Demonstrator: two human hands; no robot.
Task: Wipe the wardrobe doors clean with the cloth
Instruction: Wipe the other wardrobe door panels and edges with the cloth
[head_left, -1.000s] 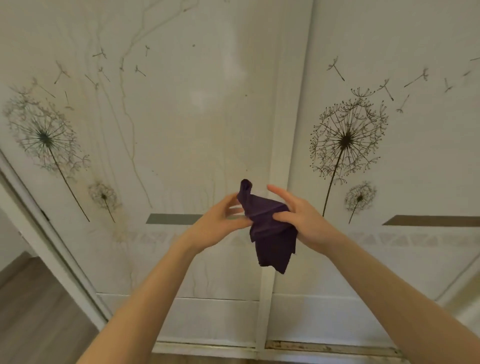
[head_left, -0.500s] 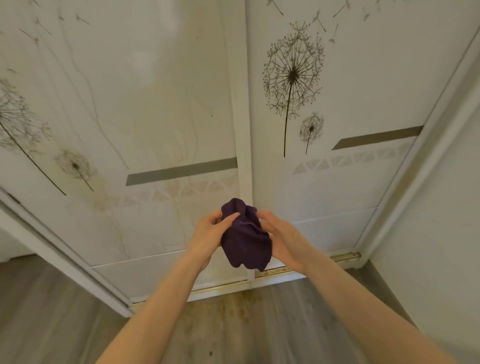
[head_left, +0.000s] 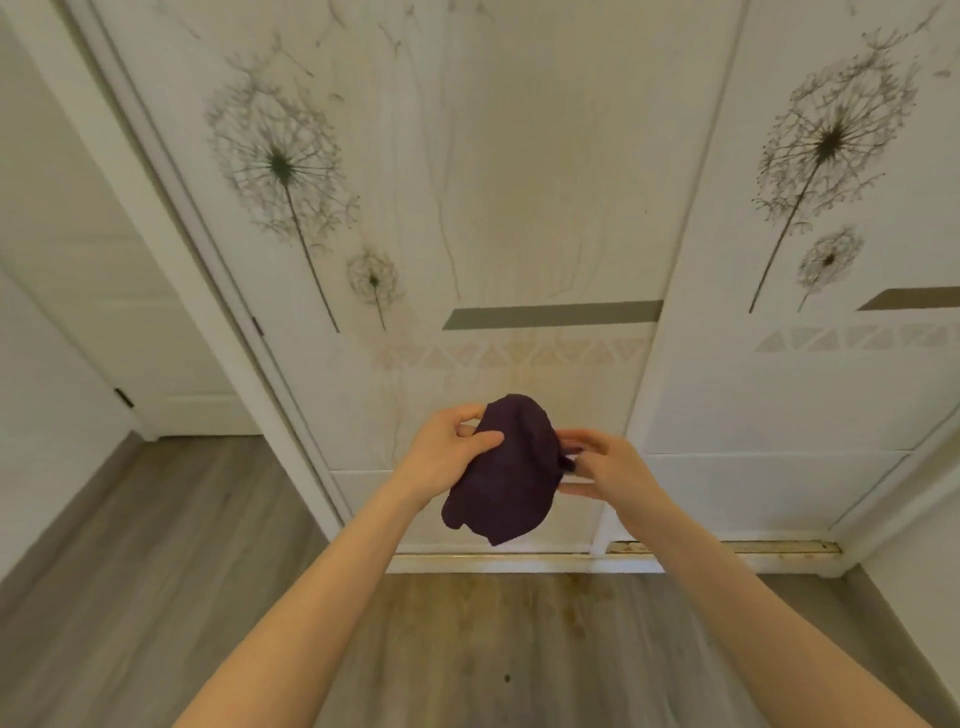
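Dark purple cloth (head_left: 501, 467), matte and crumpled into a rounded wad, is up in the air between our two hands, in front of the lower part of the left wardrobe door (head_left: 519, 182). Its long axis runs roughly up-down: domed end on top, loose corner hanging toward the floor (head_left: 467, 649). A short twisted tail sticks out sideways on its right. Our left hand (head_left: 441, 457) grips the upper left edge, thumb across the front, fingers curled behind. Our right hand (head_left: 608, 467) pinches that tail. Below us, grey-brown wood-look planks. Further off, a worn bottom track (head_left: 727, 546). Behind that, cream sliding doors with dandelion prints (head_left: 283, 166); the right wardrobe door (head_left: 831, 389) carries a matching one.
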